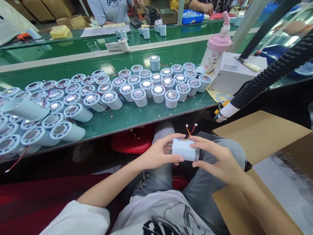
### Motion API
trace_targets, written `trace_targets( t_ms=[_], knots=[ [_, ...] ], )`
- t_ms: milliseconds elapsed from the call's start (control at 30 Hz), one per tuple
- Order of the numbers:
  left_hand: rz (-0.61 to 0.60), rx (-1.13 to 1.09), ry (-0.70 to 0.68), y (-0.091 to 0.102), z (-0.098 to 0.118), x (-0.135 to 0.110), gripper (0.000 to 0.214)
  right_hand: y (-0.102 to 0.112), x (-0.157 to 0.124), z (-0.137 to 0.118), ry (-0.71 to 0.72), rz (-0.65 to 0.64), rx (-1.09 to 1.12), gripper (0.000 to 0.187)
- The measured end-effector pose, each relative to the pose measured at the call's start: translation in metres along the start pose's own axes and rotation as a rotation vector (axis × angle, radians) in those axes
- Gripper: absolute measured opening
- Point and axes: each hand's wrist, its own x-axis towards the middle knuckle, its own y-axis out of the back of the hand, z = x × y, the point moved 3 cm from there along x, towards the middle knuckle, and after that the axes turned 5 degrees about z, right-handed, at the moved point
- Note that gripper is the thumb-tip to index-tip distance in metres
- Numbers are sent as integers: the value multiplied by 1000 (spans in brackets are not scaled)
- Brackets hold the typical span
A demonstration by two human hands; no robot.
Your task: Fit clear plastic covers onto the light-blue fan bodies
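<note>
Above my lap I hold a light-blue cylindrical housing [184, 150] lying on its side. My left hand [168, 151] wraps round its left end, thumb along the front. At the right end, my right hand [212, 156] pinches it between thumb and fingers, where a clear plastic part [197, 154] shows. Thin red, yellow and dark wires [188, 132] with small white connectors stick up from its top. In front of me, many similar light-blue housings [139, 98] with round silvery discs stand in rows on the green bench [137, 119], some trailing red wires.
An open cardboard box [259, 137] with clear plastic parts stands at my right. Above it hangs a black corrugated hose [271, 71]. A white metal box [234, 73] and a pink-lidded bottle [216, 49] stand on the bench's right end. Across the bench sits a person in a light-blue shirt [109, 11].
</note>
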Motion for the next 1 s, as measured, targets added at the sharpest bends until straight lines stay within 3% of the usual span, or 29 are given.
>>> trace_targets(
  t_ms=[167,400,1000],
  knots=[
    [-19,197,-95,2,12,-6,80,-2,-2,1,-126,-34,189,41],
    [-4,391,-292,1,25,-10,76,-2,-2,1,-272,-63,359,40],
    [-49,480,-373,4,22,-12,77,-13,-5,7,-580,-128,733,40]
  ],
)
